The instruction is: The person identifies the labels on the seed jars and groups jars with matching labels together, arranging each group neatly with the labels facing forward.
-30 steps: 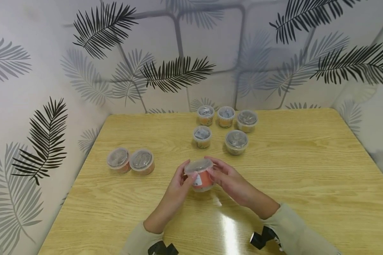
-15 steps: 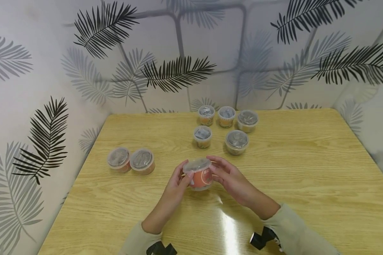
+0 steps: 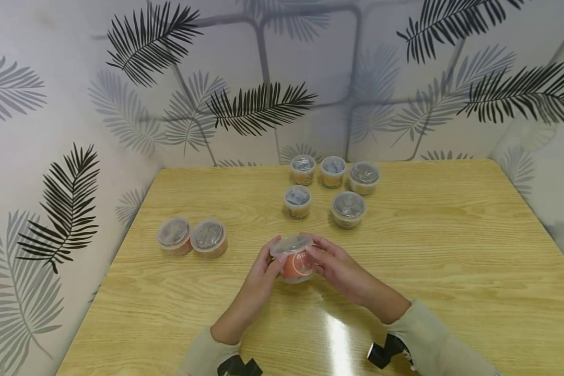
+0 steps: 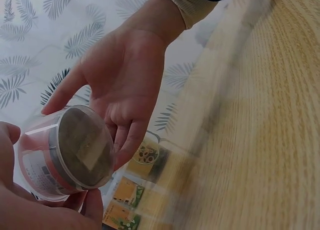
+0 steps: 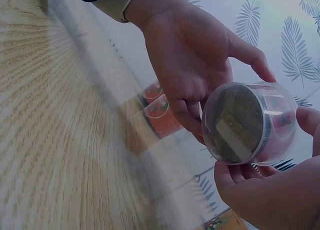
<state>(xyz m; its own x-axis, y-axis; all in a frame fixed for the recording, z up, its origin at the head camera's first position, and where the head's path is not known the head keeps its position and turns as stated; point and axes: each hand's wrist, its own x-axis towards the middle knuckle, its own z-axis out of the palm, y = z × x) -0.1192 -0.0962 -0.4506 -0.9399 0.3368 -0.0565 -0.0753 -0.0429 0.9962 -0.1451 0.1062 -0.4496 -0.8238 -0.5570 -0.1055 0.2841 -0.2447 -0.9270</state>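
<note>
Both hands hold a round clear plastic tub [image 3: 297,267] with a red-orange label and a translucent lid, in front of me near mid-table. My left hand [image 3: 257,281] grips its left side, thumb at the front. From the right, my right hand [image 3: 345,272] holds it with the thumb near the lid's rim and fingers behind. In the left wrist view the tub [image 4: 82,150] shows its see-through end, dark contents and a pale strip inside. The right wrist view shows that end of the tub [image 5: 235,125] too, between both hands.
Two similar red-labelled tubs, a left one [image 3: 174,235] and a right one [image 3: 209,239], stand side by side at the left. Toward the back stand several more lidded tubs, among them a near one [image 3: 348,209]. The wooden table [image 3: 451,250] meets a leaf-patterned wall.
The tub has been turned between the hands: a white barcode label faced me a second ago, and now the red front with its round print does. Both arms stay nearly in place.
</note>
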